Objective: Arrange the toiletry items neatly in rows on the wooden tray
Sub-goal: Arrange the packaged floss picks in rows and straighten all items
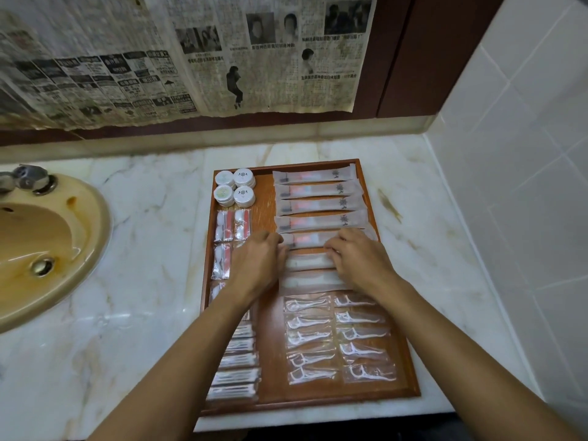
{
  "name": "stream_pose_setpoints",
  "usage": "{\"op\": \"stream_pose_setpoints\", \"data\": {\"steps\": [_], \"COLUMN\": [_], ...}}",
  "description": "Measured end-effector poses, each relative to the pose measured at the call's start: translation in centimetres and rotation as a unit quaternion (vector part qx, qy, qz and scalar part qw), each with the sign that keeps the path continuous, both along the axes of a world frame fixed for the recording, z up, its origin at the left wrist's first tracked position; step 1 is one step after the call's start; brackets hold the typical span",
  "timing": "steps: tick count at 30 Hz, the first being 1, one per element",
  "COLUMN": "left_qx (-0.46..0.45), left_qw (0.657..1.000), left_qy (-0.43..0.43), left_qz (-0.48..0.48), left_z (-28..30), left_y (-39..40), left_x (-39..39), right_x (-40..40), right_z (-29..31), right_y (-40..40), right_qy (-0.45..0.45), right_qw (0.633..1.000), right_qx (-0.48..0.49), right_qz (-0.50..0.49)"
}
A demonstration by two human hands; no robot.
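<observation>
my left hand (261, 259) and right hand (356, 259) pinch the ends of one toothbrush packet (307, 240) mid-way down the wooden tray (369, 186) — its long axis crosswise, my hands equally near.

dim, even indoor light — soft glare on pale veined marble countertop (133, 224). wide-angle bend at edges; yellowed newspaper sheets on wall (178, 62) smeared, blurred — hardly any hard shadows.
</observation>
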State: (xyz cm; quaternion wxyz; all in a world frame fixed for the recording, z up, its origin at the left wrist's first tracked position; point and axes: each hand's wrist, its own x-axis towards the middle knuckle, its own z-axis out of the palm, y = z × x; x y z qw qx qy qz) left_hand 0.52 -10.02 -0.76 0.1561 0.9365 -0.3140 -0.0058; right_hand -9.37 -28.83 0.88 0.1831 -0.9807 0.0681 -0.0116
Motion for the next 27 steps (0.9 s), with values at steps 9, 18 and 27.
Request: {"op": "stream_pose_setpoints", "data": {"steps": [9, 18, 27], "left_qx": [0.024, -0.004, -0.019], "left_qw": [0.996, 0.997, 0.996], "left_qy": [-0.041, -0.006, -0.002], "left_qz": [-0.07, -0.076, -0.084], "left_z": [-0.9, -2.4, -2.4], "left_y": [-1.3, -1.2, -1.4], "left_x": [1.9, 2.5, 2.9], "right_x": [6.1, 8.5, 10.8], "right_z": [0.0, -0.2, 0.2], "right_y": [0.4, 0.1, -0.9], "right_qy": [0.046, 0.093, 0.176], "right_qw": [0.994, 0.976, 0.945], "right_qx": [-0.049, -0.05, -0.058], "right_qz": [0.084, 0.19, 0.271]}}
